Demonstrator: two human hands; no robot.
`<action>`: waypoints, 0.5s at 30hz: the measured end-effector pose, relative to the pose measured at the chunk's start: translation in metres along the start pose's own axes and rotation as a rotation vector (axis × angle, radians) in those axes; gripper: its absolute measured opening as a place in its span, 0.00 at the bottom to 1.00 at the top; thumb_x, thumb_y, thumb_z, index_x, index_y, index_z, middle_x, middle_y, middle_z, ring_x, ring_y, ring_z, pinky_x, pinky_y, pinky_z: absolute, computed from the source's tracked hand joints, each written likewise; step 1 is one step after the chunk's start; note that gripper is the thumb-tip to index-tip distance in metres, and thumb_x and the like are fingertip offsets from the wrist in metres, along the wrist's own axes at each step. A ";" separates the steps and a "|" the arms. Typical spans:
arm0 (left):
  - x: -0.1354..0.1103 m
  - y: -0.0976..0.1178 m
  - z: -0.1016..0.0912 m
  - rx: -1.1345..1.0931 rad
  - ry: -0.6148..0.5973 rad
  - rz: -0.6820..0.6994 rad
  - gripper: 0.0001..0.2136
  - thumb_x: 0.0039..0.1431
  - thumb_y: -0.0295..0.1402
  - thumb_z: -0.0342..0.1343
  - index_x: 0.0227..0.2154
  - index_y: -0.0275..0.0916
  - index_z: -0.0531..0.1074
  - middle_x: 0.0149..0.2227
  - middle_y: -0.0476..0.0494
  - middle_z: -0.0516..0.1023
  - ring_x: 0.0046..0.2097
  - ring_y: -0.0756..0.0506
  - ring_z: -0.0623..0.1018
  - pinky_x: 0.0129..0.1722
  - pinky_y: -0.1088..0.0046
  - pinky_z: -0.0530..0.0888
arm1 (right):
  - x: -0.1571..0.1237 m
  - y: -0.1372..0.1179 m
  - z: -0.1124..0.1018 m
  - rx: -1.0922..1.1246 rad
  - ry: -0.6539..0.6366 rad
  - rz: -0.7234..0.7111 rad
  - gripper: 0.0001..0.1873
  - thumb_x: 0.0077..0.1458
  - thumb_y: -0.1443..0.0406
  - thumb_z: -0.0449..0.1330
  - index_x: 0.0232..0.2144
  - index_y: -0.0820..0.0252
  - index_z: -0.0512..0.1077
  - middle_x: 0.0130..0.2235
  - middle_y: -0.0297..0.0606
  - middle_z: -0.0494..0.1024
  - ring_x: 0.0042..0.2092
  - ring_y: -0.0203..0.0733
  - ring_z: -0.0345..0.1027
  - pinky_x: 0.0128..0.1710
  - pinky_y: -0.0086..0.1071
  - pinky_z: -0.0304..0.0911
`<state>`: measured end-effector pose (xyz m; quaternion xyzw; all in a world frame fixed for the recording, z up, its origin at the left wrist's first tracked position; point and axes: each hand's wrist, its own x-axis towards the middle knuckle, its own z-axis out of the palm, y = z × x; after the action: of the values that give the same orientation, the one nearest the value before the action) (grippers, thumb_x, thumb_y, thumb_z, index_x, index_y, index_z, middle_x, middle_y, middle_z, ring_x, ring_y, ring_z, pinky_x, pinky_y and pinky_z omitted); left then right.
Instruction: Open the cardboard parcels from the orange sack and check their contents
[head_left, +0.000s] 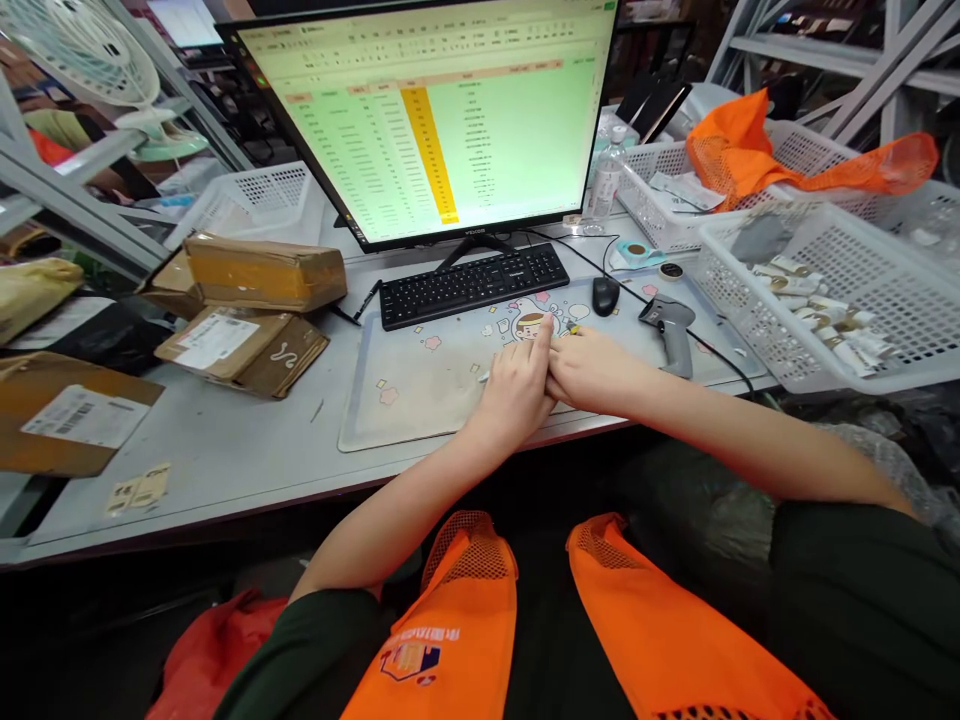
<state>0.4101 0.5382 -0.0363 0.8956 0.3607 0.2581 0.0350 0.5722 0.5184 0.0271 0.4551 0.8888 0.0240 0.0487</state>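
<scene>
My left hand (517, 385) and my right hand (592, 368) are pressed together above the pale cartoon desk mat (405, 400). The left forefinger points up along the right hand, while the other left fingers are curled. My right hand is closed, its fingers folded against the left. A small yellow and dark bit (574, 328) shows at the right knuckles, and a small whitish end (484, 377) pokes out left of the left hand. Whatever lies between the palms is hidden. Just beyond the hands are a black keyboard (472, 285) and a black mouse (605, 295).
A monitor (435, 130) showing a spreadsheet stands behind the keyboard. Cardboard boxes (247, 345) are stacked at left. A barcode scanner (671, 335) lies right of my hands, beside a white basket (840, 290) with paper rolls. A bottle (606, 175) stands near the monitor.
</scene>
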 end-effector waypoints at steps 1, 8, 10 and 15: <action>-0.001 -0.002 0.000 -0.008 0.002 0.005 0.44 0.62 0.28 0.52 0.78 0.27 0.40 0.49 0.29 0.77 0.50 0.33 0.76 0.51 0.54 0.75 | 0.001 -0.001 -0.001 0.003 -0.003 0.006 0.18 0.69 0.69 0.52 0.47 0.70 0.82 0.48 0.57 0.84 0.48 0.58 0.76 0.46 0.48 0.64; -0.001 0.001 -0.006 0.041 -0.017 -0.029 0.43 0.61 0.31 0.57 0.77 0.28 0.49 0.50 0.30 0.78 0.51 0.33 0.78 0.50 0.57 0.75 | 0.005 -0.003 -0.011 -0.047 -0.098 -0.019 0.16 0.64 0.74 0.53 0.42 0.69 0.82 0.43 0.55 0.85 0.45 0.56 0.77 0.45 0.47 0.64; -0.004 -0.002 -0.011 0.090 -0.050 -0.075 0.37 0.62 0.33 0.59 0.72 0.26 0.59 0.49 0.28 0.79 0.51 0.32 0.78 0.50 0.56 0.76 | 0.006 0.005 -0.012 -0.069 -0.101 -0.005 0.15 0.66 0.72 0.54 0.42 0.69 0.82 0.42 0.55 0.85 0.44 0.54 0.78 0.45 0.44 0.63; -0.047 -0.040 -0.010 -0.084 0.069 -0.058 0.29 0.68 0.38 0.61 0.68 0.34 0.66 0.51 0.33 0.77 0.52 0.36 0.79 0.54 0.58 0.78 | 0.017 0.040 -0.002 0.092 -0.126 0.173 0.15 0.71 0.65 0.53 0.40 0.63 0.79 0.43 0.52 0.84 0.44 0.52 0.77 0.41 0.39 0.59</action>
<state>0.3520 0.5352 -0.0584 0.8731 0.3763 0.3024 0.0676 0.5946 0.5560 0.0312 0.5323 0.8417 -0.0412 0.0811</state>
